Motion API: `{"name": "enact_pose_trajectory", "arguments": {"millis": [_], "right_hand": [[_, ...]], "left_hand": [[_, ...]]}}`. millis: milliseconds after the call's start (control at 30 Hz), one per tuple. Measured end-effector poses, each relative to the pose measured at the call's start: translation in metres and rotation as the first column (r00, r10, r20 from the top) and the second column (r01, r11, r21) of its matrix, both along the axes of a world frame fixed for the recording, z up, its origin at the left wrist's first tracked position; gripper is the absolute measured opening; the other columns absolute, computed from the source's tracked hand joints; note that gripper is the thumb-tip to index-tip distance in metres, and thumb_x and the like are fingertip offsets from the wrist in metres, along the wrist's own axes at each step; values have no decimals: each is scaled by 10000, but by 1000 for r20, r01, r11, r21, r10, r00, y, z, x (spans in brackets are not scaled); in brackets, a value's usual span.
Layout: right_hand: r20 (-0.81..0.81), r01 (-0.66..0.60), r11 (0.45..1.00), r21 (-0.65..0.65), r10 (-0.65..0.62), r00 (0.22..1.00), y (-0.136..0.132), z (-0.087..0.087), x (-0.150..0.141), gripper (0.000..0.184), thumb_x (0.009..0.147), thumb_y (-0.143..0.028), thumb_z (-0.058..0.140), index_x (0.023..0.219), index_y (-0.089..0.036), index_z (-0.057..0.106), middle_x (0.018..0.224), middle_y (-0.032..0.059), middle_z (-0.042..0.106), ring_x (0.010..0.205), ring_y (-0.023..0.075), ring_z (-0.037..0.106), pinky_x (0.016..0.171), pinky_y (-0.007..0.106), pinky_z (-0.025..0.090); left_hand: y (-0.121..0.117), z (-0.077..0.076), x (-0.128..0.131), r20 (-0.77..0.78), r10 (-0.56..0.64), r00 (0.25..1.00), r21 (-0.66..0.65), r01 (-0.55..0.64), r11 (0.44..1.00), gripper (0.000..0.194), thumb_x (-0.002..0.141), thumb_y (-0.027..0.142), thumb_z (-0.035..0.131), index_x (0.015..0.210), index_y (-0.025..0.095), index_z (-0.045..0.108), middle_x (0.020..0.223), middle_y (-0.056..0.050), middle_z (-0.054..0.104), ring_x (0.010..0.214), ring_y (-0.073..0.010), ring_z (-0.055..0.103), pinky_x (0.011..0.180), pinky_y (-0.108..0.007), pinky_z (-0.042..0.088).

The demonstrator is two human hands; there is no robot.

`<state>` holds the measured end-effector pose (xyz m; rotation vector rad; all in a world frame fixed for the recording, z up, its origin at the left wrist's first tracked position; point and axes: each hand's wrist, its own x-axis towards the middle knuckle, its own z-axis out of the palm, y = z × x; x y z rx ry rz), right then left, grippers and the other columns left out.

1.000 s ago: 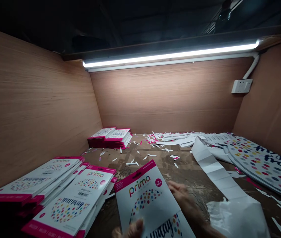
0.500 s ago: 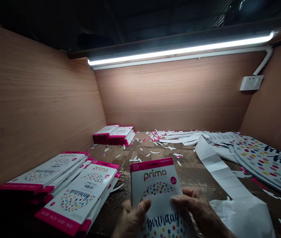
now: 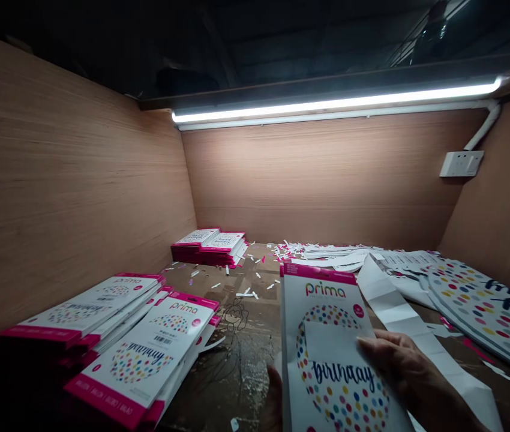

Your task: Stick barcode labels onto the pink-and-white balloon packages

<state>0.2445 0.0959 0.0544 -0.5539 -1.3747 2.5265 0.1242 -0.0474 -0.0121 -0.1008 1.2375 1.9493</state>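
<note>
A white "prima" packet (image 3: 327,336) with a pink top band, coloured dots and the word "birthday" stands upright at the bottom centre. My right hand (image 3: 410,375) lies over its right side, fingers closed on the edge. Only a sliver of my left hand (image 3: 275,393) shows at the packet's lower left edge, gripping it from behind. To the left lie stacks of the same packets (image 3: 142,354), fanned out flat on the table.
Another packet stack (image 3: 212,245) sits at the back by the left wall. White and pink paper scraps (image 3: 282,255) litter the rear. A white paper strip (image 3: 394,312) and round dotted balloons (image 3: 484,306) lie right. Plywood walls enclose three sides; a socket (image 3: 461,163) hangs back right.
The packet has been lifted and carried to the right, now upright and closer to the camera. My right hand moved over its right side; my left dropped mostly out of sight.
</note>
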Motion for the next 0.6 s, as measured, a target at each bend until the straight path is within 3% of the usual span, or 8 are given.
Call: {"name": "enact_pose_trajectory", "arguments": {"millis": [67,167,267,367,433,500,567,600], "right_hand": [[50,-9,1000,-24,10,999,0,-15,6,321,657,-354,714,869,-115,686,767,109,704,745,290,655,694,392,517],[75,-27,996,-83,33,997,-2,-40,9,282,670,-338,704,832,-108,690,757,111,707,732,280,661,688,371,516],[107,-33,989,-141,48,993,-5,-64,5,273,676,-338,692,783,-86,689,728,132,703,692,274,666,668,369,517],[188,-59,997,-57,69,980,-5,-78,-2,320,678,-386,679,751,-75,687,703,145,699,658,268,667,630,346,519],[272,-98,994,57,79,959,-4,-81,-6,338,688,-415,658,722,-80,686,697,143,698,669,258,668,594,304,512],[385,-134,975,177,57,921,-3,-79,-9,348,702,-442,628,670,-100,678,672,127,695,629,226,661,506,245,475],[492,-195,914,356,-6,871,-5,-75,-11,376,727,-472,582,600,-126,657,605,99,678,522,188,625,398,211,387],[503,-222,852,474,-55,862,-7,-74,-12,389,730,-477,572,558,-135,639,564,88,659,481,181,601,375,215,353]], "left_hand": [[-13,-1,1,87,3,996,10,-4,1000,554,621,606,616,892,123,631,834,-157,694,951,-381,595,799,-515,465],[-27,-2,-1,126,64,990,-11,-63,998,398,538,445,760,694,117,595,672,-130,686,751,-332,653,688,-437,506],[-29,-4,-8,-48,126,991,-83,-130,988,394,518,448,772,558,138,533,526,-81,641,542,-250,631,536,-334,484],[-30,-3,-15,-306,39,951,-262,-123,957,460,571,566,680,468,159,491,407,-45,562,408,-203,541,437,-292,394],[-31,1,-19,-540,-97,836,-403,-155,902,458,642,563,614,441,169,495,429,-59,569,449,-212,535,465,-293,367],[-31,8,-22,-726,-291,623,-523,-225,822,395,741,476,541,490,171,557,518,-95,621,534,-241,568,517,-300,354],[-29,13,-23,-770,-453,450,-606,-292,740,317,790,363,483,576,174,622,591,-136,650,604,-280,595,571,-317,353],[-28,13,-22,-764,-512,392,-635,-321,703,288,797,302,454,623,170,644,619,-156,656,629,-301,603,597,-333,358]]}}
